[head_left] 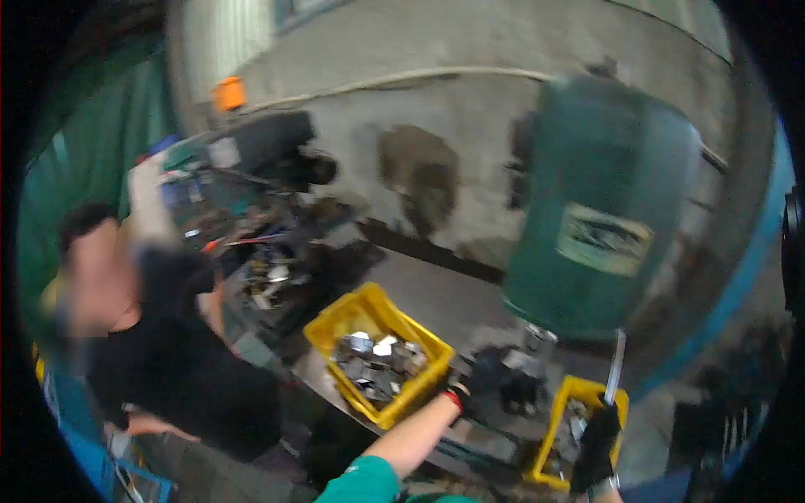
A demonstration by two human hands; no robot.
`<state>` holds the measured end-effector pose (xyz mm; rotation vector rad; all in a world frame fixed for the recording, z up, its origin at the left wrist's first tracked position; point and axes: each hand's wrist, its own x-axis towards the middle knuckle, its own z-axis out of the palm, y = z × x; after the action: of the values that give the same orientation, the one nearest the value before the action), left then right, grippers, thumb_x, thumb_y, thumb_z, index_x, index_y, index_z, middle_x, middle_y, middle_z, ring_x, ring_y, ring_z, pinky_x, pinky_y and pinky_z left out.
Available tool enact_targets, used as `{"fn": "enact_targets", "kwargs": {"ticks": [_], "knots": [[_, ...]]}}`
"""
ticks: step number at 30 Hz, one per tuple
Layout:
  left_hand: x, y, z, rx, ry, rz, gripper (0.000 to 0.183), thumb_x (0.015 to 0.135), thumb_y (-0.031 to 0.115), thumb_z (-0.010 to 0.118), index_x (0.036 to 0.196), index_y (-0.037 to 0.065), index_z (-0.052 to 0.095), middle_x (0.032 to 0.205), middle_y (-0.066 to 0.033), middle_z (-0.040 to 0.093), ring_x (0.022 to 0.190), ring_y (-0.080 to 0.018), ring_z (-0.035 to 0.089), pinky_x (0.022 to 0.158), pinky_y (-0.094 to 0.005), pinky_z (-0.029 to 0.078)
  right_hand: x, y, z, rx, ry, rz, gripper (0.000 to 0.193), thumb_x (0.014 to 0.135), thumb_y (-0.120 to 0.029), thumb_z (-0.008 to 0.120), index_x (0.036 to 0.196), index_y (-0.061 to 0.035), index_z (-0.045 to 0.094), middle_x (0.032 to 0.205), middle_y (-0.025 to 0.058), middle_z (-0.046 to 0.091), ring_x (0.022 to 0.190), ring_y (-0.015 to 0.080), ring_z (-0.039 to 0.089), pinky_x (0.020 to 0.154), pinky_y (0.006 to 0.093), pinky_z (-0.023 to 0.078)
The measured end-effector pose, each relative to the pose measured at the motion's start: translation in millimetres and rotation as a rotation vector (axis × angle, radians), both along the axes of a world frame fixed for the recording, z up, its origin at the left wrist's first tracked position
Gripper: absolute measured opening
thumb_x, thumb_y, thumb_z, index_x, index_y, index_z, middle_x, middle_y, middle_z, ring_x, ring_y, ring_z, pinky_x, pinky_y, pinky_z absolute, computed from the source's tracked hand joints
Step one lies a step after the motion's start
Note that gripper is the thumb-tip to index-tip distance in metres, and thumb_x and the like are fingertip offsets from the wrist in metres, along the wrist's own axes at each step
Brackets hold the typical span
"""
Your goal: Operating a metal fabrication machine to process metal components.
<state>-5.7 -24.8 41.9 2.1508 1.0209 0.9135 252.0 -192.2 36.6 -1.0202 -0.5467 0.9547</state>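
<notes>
My left hand [485, 379], in a dark glove with a red band at the wrist, reaches beneath the head of a green machine [599, 210]. Its fingers blend into the dark, blurred work area, so whatever it touches cannot be made out. At the lower right, my right hand [597, 444], also dark-gloved, is closed around the lower end of a metal lever [616, 369] that slants down from the machine. A yellow crate [377, 310] of shiny metal pieces [381, 360] stands left of my left hand. Behind my right hand is a smaller yellow bin [549, 448] with metal pieces.
On the left a person [180, 352] in a black top stands close to the bench. Tools and metal parts [268, 251] clutter the bench beyond the large crate. A concrete wall [419, 109] rises behind, and an orange object [228, 94] hangs at its left.
</notes>
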Motion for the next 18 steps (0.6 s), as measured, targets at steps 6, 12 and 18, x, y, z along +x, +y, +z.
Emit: {"fn": "enact_targets", "kwargs": {"ticks": [6,12,18], "knots": [[-3,20,-22,-0.150,0.145,0.023,0.069,0.078,0.049,0.056,0.132,0.008,0.040,0.132,-0.0176,0.043,0.123,-0.0325,0.040,0.103,-0.0400,0.028,-34,-3,49,0.021,-0.690,-0.047,0.023,0.093,-0.025,0.043,0.104,-0.0079,0.052,0.071,0.0000,0.047,0.059,0.0100,0.044,0.052,0.0223,0.037],[-5,20,-14,-0.209,0.205,0.020,0.084,0.070,0.060,0.058,0.134,0.010,0.037,0.137,-0.0142,0.039,0.126,-0.0303,0.035,0.106,-0.0392,0.024,-61,-12,92,0.049,-0.531,0.039,0.029,0.092,-0.030,0.044,0.107,-0.0064,0.051,0.062,-0.0007,0.042,0.050,0.0101,0.040,0.044,0.0222,0.033],[-8,22,-5,-0.289,0.218,-0.056,0.080,0.070,0.060,0.058,0.131,0.012,0.039,0.133,-0.0149,0.043,0.122,-0.0318,0.040,0.103,-0.0427,0.027,-49,1,61,0.007,-0.443,-0.050,0.033,0.092,-0.033,0.043,0.108,-0.0061,0.053,0.062,0.0007,0.045,0.050,0.0121,0.042,0.044,0.0237,0.034]]}}
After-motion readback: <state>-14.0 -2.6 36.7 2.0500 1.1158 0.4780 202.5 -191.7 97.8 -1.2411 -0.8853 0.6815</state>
